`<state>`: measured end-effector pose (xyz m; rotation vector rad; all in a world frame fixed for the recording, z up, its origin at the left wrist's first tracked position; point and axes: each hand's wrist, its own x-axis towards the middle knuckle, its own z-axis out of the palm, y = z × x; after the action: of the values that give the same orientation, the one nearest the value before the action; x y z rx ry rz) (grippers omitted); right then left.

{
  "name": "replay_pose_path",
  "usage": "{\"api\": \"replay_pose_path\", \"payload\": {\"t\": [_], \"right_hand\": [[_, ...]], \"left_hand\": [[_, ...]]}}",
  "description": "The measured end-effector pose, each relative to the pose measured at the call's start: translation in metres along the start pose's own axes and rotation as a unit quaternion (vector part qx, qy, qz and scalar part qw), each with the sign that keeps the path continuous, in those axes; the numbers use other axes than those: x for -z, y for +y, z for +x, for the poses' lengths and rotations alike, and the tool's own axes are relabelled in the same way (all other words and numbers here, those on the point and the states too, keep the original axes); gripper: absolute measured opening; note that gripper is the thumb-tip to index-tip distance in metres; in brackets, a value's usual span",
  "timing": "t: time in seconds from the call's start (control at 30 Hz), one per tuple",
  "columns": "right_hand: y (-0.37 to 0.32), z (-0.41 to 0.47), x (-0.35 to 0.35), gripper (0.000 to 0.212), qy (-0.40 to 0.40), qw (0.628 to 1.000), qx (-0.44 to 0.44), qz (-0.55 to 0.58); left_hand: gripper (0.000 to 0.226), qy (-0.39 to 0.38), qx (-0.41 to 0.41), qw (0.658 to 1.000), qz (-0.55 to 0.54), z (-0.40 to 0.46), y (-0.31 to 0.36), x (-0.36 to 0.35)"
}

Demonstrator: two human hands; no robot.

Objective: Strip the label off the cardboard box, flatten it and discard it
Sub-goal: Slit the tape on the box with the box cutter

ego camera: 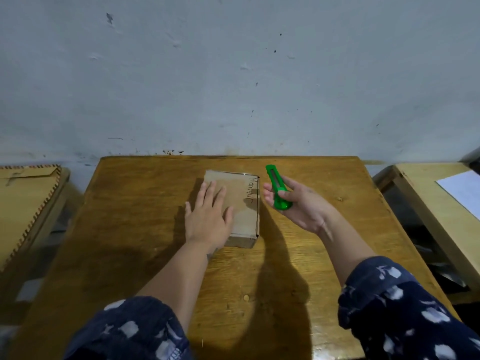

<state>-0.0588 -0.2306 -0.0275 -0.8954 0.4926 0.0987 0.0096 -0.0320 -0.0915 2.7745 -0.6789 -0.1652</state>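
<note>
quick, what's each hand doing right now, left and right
Left hand: open, lying flat on top of the cardboard box.
Right hand: fingers curled round the green box cutter, held beside the box.

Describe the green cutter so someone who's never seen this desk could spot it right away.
Start at the wooden table against the pale wall, where a cardboard box lies under the left hand. Just right of the box, the right hand holds the green cutter. It is the only bright green thing among browns.
</note>
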Motion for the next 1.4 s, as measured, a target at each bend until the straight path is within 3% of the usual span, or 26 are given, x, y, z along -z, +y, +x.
{"api": "replay_pose_path", "payload": {"t": [0.3,0.37,0.47,0.57,0.63,0.7,0.8,0.9,0.97,1.13,1.4], "right_hand": [[0.016,0.000,0.004,0.042,0.075,0.987,0.023,-0.143],[0.025,0.001,0.006,0.038,0.112,0.964,0.010,-0.239],[0.035,0.002,0.006,0.028,0.150,0.903,-0.004,-0.404],[0.030,0.001,-0.001,0.028,0.124,0.897,-0.028,-0.423],[0.026,0.004,-0.009,0.036,0.123,0.884,0.005,-0.450],[0.024,0.010,-0.015,0.041,0.152,0.827,0.082,-0.534],[0.019,0.023,-0.026,0.039,0.187,0.693,0.177,-0.674],[0.022,0.034,-0.037,0.038,0.159,0.567,0.238,-0.772],[0.028,0.041,-0.043,0.041,0.137,0.513,0.286,-0.798],[0.036,0.056,-0.052,0.047,0.137,0.458,0.326,-0.815],[0.037,0.058,-0.058,0.049,0.120,0.421,0.338,-0.833]], "left_hand": [[0.057,0.002,-0.003,1.000,0.001,-0.015,-0.001,0.002],[0.057,0.006,0.000,1.000,0.002,-0.019,-0.001,0.002],[0.056,0.006,0.016,1.000,-0.007,-0.024,0.002,0.004],[0.056,0.016,0.041,0.998,-0.035,-0.024,0.008,0.011],[0.057,0.038,0.044,0.998,-0.032,-0.022,0.010,0.013],[0.063,0.035,0.037,0.999,-0.009,-0.020,0.010,0.009],[0.069,0.014,0.034,0.999,0.023,-0.019,0.007,0.002],[0.069,0.012,0.039,0.999,0.023,-0.020,0.007,0.001],[0.069,0.010,0.041,0.999,0.024,-0.020,0.008,0.002],[0.071,0.003,0.039,0.999,0.031,-0.020,0.009,0.003],[0.076,0.012,0.031,0.999,0.037,-0.020,0.008,0.000]]}}
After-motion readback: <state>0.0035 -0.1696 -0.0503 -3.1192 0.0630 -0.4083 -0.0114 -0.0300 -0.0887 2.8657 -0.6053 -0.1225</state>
